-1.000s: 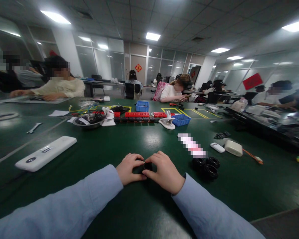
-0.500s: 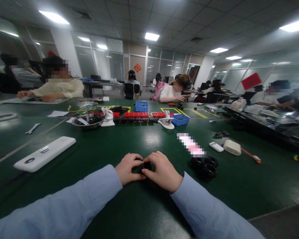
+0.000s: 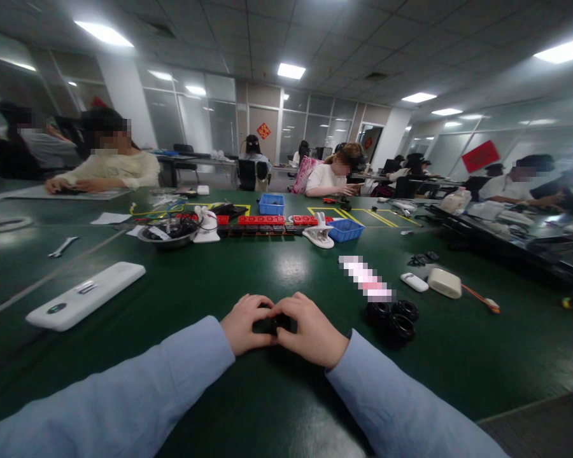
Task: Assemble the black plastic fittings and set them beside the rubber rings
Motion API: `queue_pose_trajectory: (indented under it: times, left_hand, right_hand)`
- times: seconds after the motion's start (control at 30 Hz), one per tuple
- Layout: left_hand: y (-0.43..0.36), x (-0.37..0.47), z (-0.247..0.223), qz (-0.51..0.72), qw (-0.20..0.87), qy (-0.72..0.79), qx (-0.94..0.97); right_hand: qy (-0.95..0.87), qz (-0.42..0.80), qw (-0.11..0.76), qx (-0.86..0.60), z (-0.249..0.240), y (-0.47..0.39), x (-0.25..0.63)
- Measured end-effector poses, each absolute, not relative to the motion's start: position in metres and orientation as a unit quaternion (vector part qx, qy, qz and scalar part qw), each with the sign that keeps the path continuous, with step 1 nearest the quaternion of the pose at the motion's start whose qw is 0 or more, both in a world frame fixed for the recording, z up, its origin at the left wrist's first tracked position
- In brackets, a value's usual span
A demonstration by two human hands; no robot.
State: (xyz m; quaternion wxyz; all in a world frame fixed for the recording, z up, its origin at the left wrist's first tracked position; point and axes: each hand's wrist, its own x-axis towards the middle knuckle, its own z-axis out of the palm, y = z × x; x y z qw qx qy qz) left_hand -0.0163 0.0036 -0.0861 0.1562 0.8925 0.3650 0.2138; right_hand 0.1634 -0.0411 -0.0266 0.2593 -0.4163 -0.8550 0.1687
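Note:
My left hand [image 3: 246, 323] and my right hand [image 3: 310, 329] meet low over the green table [image 3: 248, 407], thumbs and fingertips curled round a small black part [image 3: 277, 323]. Most of that part is hidden by the fingers, so its exact kind does not show. Both hands are closed on it, the left from its left side, the right from its right side. Several black ring-shaped parts [image 3: 395, 318] lie close together to the right of my right hand.
A long white device [image 3: 88, 294] lies at left, with a wrench [image 3: 63, 247] behind it. Across the back stand a metal bowl [image 3: 165, 236], red strips [image 3: 262, 221] and blue bins [image 3: 346, 229]. A small white device [image 3: 414, 282] and a cream box [image 3: 444, 283] lie at right.
The fingers of my right hand have shifted slightly round the black part, toward the left hand. A co-worker's hand at the far left has moved a little to the right.

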Motion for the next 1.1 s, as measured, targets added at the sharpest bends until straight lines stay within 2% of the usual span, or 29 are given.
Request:
queue_pose_trajectory:
  times: [0.4, 0.73, 0.93, 1.1]
  left_hand:
    - [0.003, -0.015, -0.084, 0.220, 0.157, 0.363, 0.892]
    - [0.005, -0.015, -0.088, 0.213, 0.152, 0.363, 0.894]
    - [0.005, -0.015, -0.087, 0.214, 0.154, 0.370, 0.891]
    - [0.004, -0.015, -0.087, 0.219, 0.148, 0.368, 0.891]
  right_hand:
    - [-0.858, 0.150, 0.285, -0.400, -0.034, -0.039, 0.157]
    - [-0.881, 0.083, 0.258, -0.389, -0.042, -0.044, 0.148]
    - [-0.886, 0.082, 0.251, -0.380, -0.041, -0.048, 0.147]
    - [-0.884, 0.086, 0.304, -0.345, -0.037, -0.051, 0.150]
